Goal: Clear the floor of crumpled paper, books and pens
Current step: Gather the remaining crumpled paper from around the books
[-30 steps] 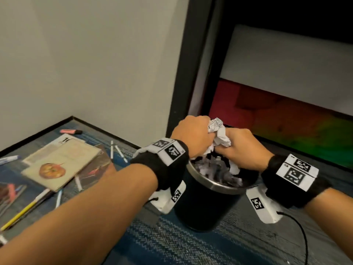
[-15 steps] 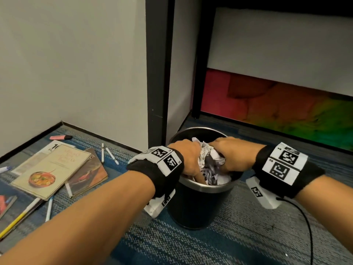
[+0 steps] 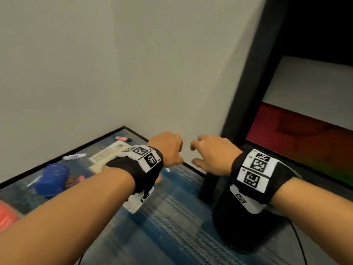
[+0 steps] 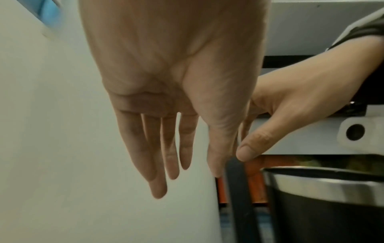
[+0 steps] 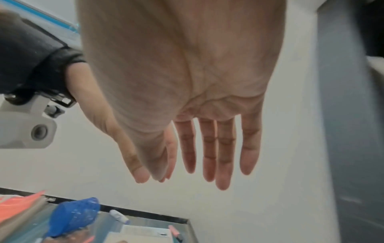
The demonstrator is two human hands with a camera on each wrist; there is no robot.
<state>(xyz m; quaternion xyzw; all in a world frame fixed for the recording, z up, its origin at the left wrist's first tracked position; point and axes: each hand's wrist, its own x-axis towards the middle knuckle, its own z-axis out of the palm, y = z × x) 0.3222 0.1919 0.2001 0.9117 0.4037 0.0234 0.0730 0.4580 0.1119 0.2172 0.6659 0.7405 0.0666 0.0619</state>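
Both hands hover empty in front of the white wall, above the carpet. My left hand point(image 3: 169, 148) hangs with relaxed fingers point(image 4: 166, 156), which show straight in the left wrist view. My right hand point(image 3: 205, 153) is beside it, fingers point(image 5: 216, 152) spread and straight. The black bin point(image 3: 236, 228) with a metal rim point(image 4: 324, 185) stands below my right wrist; its inside is hidden. Books point(image 3: 107, 155) lie on the floor to the left, with a pink highlighter point(image 3: 123, 139) and a white marker point(image 3: 74, 156) near the wall.
A blue shoe-like object point(image 3: 52, 178) lies on the carpet at left, also the blue object point(image 5: 72, 215) in the right wrist view. Something red point(image 3: 5, 215) shows at the left edge. A black post point(image 3: 248, 88) rises right of the wall corner.
Both hands have let go of the crumpled paper in the bin and risen out of it, empty. The view has swung left and the bin now sits under my right wrist.
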